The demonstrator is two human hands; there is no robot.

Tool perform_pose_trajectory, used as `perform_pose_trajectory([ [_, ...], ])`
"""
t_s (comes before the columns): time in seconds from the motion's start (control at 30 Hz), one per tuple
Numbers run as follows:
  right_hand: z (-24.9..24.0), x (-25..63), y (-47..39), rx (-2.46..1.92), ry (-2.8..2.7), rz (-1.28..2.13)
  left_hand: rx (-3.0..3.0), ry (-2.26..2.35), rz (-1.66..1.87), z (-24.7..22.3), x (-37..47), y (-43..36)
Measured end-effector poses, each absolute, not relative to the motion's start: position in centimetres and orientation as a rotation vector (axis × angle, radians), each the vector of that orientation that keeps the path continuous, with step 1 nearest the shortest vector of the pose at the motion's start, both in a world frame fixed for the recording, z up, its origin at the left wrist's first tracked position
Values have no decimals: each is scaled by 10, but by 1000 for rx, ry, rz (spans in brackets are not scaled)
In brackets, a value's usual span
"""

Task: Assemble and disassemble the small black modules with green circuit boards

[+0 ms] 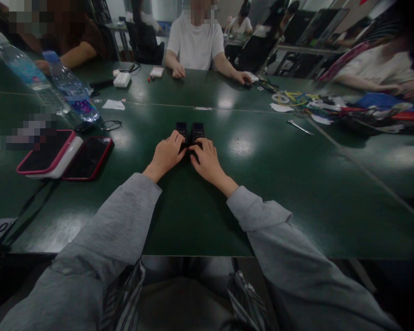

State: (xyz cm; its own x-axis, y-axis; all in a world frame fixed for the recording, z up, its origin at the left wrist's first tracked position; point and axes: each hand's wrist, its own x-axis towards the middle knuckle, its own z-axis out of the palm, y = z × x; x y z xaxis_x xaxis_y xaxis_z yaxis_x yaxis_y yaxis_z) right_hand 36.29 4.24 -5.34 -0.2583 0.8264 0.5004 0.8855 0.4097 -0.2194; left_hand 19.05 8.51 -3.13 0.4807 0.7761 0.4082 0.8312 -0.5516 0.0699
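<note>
Two small black boxy devices, each with a dark screen-like face, stand side by side on the green table (pixel 193 211). Around the lower part of the left device (pixel 181 126) are the fingers of my left hand (pixel 167 153). My right hand (pixel 207 160) grips the lower part of the right device (pixel 198 127) in the same way. Both thumbs come close to each other between the devices. My fingers cover the near ends of both, so their lower shape is hidden.
To the left lie a pink-edged phone (pixel 88 158), another pink-cased device (pixel 46 154) and two water bottles (pixel 76 94). A wrench (pixel 300 128) and a heap of cables (pixel 352 108) lie to the right. Across the table sits a person in white (pixel 196 41).
</note>
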Motion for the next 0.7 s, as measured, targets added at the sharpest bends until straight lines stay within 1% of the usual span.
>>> perform_pose_trajectory([
  [0.7,-54,362,42,-1459,-2129,-140,-2535,-1482,-610,-29,186,84],
])
